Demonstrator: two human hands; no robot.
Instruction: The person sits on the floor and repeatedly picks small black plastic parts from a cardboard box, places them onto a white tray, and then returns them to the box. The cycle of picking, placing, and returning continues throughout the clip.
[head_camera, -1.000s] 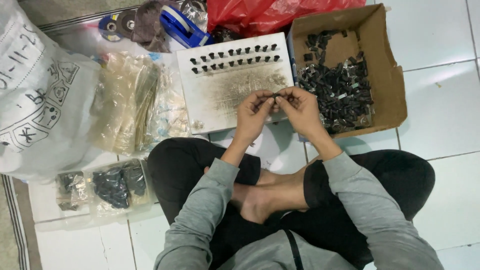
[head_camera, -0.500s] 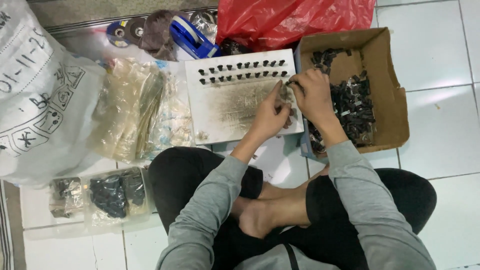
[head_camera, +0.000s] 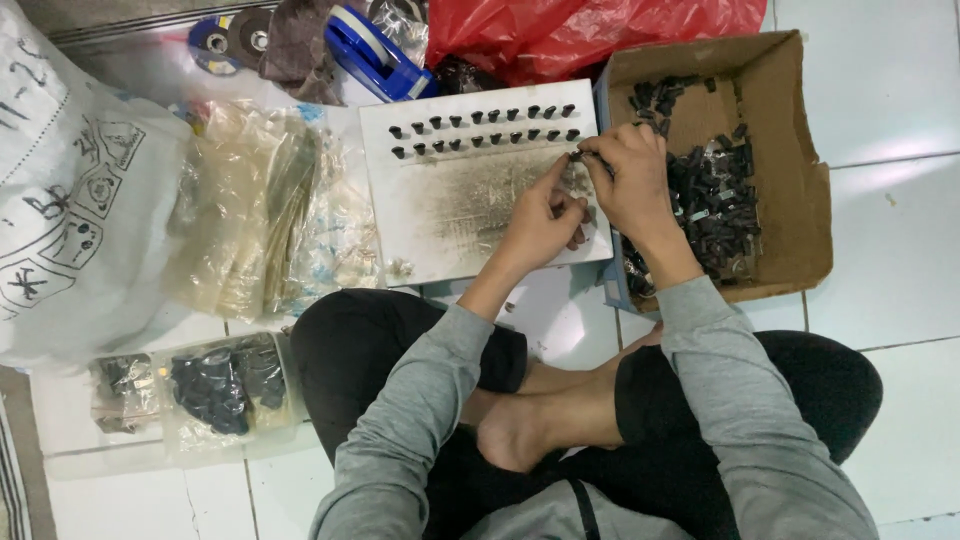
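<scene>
At the white board's (head_camera: 450, 200) right edge, I see both hands, left hand (head_camera: 541, 222), right hand (head_camera: 632, 180), grips pinched together on one small black part (head_camera: 577, 155), cardboard box (head_camera: 790, 200) just beside the board.

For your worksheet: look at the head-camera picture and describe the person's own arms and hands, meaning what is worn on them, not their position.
Both arms wear long grey sleeves of soft knit cloth, plain with no markings, creased at the elbows. The left hand and right hand are bare: no gloves, and no rings or watch that can be seen.

sleeves: long, grey, ribbed cuffs | trousers: black, rolled to the knee | feet: bare
</scene>
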